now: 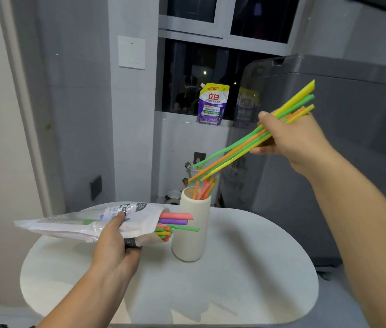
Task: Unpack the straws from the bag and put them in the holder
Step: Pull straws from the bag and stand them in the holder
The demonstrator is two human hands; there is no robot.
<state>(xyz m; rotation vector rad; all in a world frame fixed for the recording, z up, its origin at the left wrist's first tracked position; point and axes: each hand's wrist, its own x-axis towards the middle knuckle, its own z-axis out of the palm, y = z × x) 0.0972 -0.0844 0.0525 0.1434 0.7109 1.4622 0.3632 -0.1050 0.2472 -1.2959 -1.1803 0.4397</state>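
Observation:
My left hand [113, 247] grips a pale plastic bag [76, 223] held level above the table, its open end facing right. Pink, purple, green and orange straws [175, 221] stick out of that end, right beside the holder. The holder [190, 233] is a cream cylinder standing upright on the white table, with a few orange and pink straws [203, 189] inside it. My right hand [291, 138] holds a bunch of green, orange and yellow straws [234, 150] slanted down to the left. Their lower tips hang just above the holder's mouth.
The round white table [234, 280] carries only the holder. Behind it are a grey wall, a dark window with a purple detergent pouch [212, 104] on the sill, and a grey appliance [341, 138] at the right.

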